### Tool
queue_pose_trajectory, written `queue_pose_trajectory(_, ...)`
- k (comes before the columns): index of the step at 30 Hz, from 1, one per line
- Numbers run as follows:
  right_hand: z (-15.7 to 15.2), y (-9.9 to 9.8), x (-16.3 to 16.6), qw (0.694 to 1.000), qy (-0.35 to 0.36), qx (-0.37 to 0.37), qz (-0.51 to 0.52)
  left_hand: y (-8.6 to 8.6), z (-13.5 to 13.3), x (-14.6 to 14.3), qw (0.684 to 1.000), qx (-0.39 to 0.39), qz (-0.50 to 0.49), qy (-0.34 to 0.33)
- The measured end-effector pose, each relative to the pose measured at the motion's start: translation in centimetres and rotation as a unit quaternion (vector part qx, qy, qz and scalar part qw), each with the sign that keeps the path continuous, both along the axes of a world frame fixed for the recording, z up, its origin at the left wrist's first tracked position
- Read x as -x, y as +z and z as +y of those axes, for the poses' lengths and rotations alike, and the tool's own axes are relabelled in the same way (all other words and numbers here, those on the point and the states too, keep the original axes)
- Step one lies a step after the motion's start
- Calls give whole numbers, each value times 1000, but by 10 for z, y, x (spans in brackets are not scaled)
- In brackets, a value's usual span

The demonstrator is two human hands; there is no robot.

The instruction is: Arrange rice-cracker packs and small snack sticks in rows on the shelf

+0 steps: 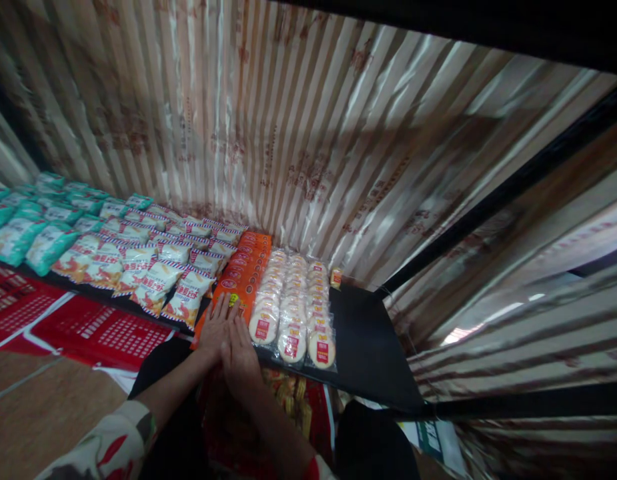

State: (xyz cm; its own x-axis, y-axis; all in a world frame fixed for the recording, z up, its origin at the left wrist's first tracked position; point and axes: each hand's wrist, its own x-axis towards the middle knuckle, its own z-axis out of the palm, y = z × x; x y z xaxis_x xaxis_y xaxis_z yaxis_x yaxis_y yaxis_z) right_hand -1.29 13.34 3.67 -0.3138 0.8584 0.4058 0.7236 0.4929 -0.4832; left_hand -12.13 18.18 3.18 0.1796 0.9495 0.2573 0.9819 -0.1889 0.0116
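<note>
Both of my hands lie side by side at the front edge of a dark shelf [368, 347]. My left hand [214, 331] rests flat, fingers stretched out, on the front of a row of orange packets [243, 270]. My right hand [239, 357] lies flat just beside it, fingers extended toward the orange packets and the rows of round white cakes in clear wrap [293, 303]. Neither hand grips anything.
Left of the orange row lie white snack bags with red print [155, 267] and teal bags [38, 227]. Red baskets [93, 330] sit below the shelf at left. A striped foil curtain [298, 133] backs the shelf. More packets [288, 400] show underneath.
</note>
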Motion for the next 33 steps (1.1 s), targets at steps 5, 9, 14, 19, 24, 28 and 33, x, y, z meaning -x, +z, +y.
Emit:
queue_pose_trajectory(5, 0, 2, -2, 1000, 9, -1, -1, 0, 1, 3, 1000, -7, -6, -24)
queue_pose_trajectory(9, 0, 9, -7, 1000, 5, 6, -3, 4, 2, 3, 999, -21, -13, -37)
queue_pose_trajectory(14, 4, 18, -14, 1000, 9, 2, 1, 11, 6, -3, 998, -45, -25, -41)
queue_pose_trajectory(19, 12, 37, -24, 1000, 1, -1, -20, 12, 7, -10, 998, -34, -33, -45)
queue_pose_trajectory(24, 30, 50, -39, 998, -15, -10, -52, 14, 5, -13, 998, -39, -31, -42)
queue_pose_trajectory(28, 49, 51, -49, 996, -27, -17, -79, 17, 6, -16, 996, -66, -55, -37)
queue_pose_trajectory(33, 73, 59, -55, 992, -19, -23, -123, 23, 17, -21, 992, -87, -83, -33)
